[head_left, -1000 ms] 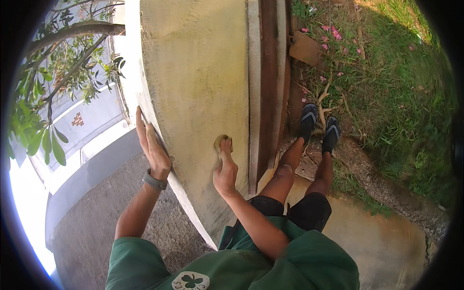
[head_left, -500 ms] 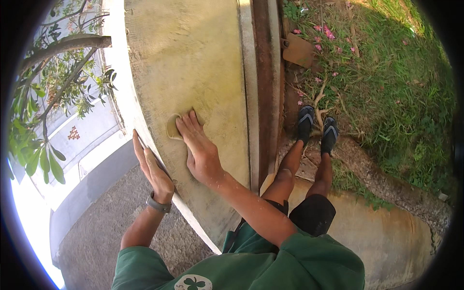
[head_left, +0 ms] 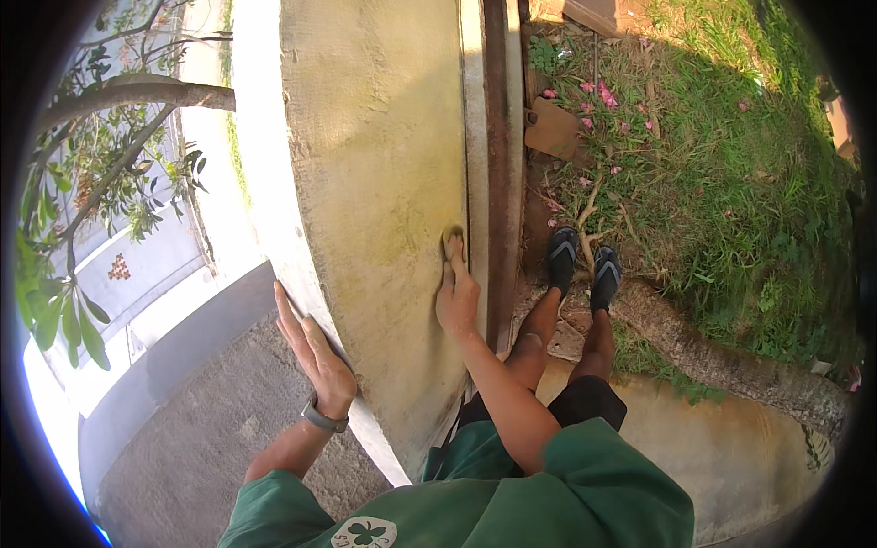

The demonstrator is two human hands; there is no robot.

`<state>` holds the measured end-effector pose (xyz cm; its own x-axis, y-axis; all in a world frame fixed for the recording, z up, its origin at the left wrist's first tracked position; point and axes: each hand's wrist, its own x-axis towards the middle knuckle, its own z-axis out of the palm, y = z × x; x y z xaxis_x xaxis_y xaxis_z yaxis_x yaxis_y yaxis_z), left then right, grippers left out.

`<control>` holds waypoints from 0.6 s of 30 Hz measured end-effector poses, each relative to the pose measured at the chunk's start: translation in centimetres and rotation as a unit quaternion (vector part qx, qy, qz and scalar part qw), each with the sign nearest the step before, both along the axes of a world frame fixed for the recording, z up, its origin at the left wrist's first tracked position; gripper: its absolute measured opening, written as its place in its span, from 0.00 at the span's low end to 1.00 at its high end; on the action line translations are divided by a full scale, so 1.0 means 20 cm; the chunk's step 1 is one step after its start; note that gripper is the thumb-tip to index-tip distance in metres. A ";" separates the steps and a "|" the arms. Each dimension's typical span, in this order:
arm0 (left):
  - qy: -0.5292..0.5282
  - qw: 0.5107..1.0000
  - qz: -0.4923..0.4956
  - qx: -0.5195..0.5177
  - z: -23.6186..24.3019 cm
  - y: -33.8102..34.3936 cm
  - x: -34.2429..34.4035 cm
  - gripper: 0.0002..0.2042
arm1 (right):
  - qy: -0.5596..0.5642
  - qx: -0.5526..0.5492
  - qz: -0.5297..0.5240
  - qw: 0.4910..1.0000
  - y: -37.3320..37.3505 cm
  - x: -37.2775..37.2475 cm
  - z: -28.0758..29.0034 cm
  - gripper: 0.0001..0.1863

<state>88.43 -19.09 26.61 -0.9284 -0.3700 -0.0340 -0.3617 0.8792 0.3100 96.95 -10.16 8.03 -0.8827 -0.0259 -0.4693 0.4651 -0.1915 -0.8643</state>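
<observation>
A yellowish, rough concrete surface point(head_left: 379, 137) runs away in front of me, with a bright white edge on its left. My right hand point(head_left: 459, 300) is near its right border, fingers bent over a thin tan disc point(head_left: 449, 239) that looks like sandpaper. The disc's edge shows at the fingertips; most of it is covered. Against the white left edge point(head_left: 340, 352) rests my left hand point(head_left: 317, 358), fingers stretched out, holding nothing. A grey band circles the left wrist.
A ledge with a brown channel point(head_left: 498, 183) borders the surface on the right. Beyond it are grass point(head_left: 703, 201), pink petals, a flat brown piece point(head_left: 552, 128) and a thick trunk point(head_left: 722, 352). A leafy branch point(head_left: 164, 94) reaches in at the left. Rough grey paving point(head_left: 219, 438) lies lower left.
My right hand has slid the disc from the left-middle of the concrete surface to its right border. My left hand stays against the white edge. The whole view has shifted slightly.
</observation>
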 end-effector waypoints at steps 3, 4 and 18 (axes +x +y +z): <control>-0.008 1.000 0.011 -0.003 0.00 0.00 0.00 0.32 | -0.083 0.017 -0.016 0.996 0.02 -0.10 0.05 0.26; -0.008 1.000 0.007 0.002 0.00 0.01 0.00 0.32 | -0.116 0.015 -0.009 0.993 0.03 -0.11 0.12 0.25; -0.025 0.999 0.038 -0.012 0.05 0.07 -0.02 0.32 | -0.060 0.140 0.026 0.988 0.20 -0.98 0.21 0.17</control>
